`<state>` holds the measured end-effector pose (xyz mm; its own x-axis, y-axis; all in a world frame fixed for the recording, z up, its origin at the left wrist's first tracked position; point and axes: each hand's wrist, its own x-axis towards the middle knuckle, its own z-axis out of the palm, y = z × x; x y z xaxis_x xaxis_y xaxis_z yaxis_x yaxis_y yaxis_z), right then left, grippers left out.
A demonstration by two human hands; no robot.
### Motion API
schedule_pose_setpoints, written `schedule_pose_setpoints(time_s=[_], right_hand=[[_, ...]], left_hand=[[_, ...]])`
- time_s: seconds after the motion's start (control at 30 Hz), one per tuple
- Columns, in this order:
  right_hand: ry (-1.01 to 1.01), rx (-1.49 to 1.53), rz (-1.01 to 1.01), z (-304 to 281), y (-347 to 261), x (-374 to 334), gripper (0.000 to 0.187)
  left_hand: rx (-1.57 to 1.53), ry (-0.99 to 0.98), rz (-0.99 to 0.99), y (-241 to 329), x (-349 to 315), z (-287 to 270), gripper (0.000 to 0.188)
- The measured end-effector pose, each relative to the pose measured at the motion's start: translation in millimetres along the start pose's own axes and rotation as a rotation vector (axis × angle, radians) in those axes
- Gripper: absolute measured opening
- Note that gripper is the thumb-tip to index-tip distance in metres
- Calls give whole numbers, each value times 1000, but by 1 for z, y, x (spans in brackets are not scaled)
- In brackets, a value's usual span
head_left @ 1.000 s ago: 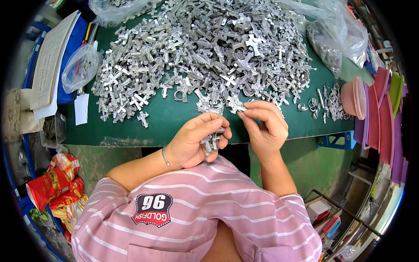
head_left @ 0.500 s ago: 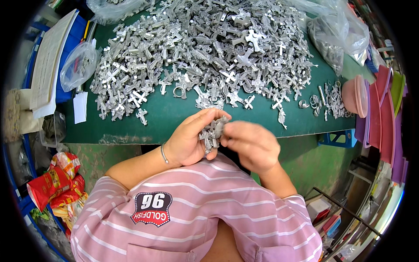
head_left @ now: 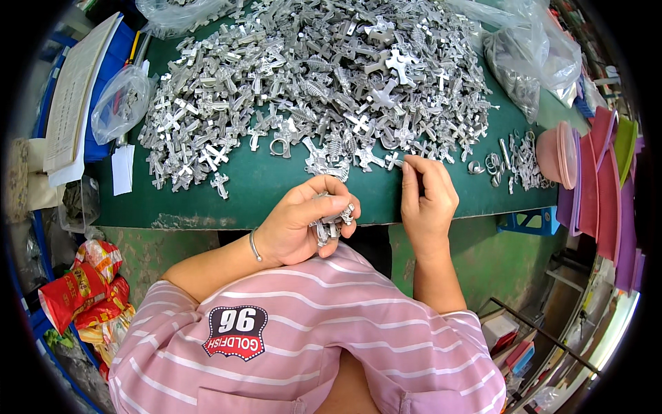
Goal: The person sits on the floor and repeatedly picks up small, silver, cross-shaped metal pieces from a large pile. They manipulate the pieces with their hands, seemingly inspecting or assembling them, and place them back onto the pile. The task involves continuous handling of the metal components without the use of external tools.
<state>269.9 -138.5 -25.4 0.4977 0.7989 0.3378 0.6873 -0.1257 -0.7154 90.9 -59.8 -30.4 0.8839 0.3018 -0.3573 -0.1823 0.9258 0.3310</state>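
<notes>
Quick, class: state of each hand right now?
Left hand: curled, holding small silvery metal pieces.
Right hand: touching a small metal cross; grip unclear.

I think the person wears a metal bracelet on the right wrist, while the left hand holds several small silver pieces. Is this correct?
Not quite. The head view shows the metal bracelet on the left wrist, not the right. The rest is correct: the left hand holds several small silver pieces.

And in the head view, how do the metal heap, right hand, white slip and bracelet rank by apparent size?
Largest to smallest:
1. Metal heap
2. Right hand
3. White slip
4. Bracelet
</notes>
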Motion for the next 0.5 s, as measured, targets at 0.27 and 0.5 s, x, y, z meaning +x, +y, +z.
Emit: schedule_pose_setpoints(time_s=[0.27,0.5], right_hand=[[-72,-256,-267,0,6,6,25],[-108,-346,-296,-5,7,10,24]], left_hand=[[29,-11,14,0,0,-1,11],[29,6,8,0,1,0,11]])
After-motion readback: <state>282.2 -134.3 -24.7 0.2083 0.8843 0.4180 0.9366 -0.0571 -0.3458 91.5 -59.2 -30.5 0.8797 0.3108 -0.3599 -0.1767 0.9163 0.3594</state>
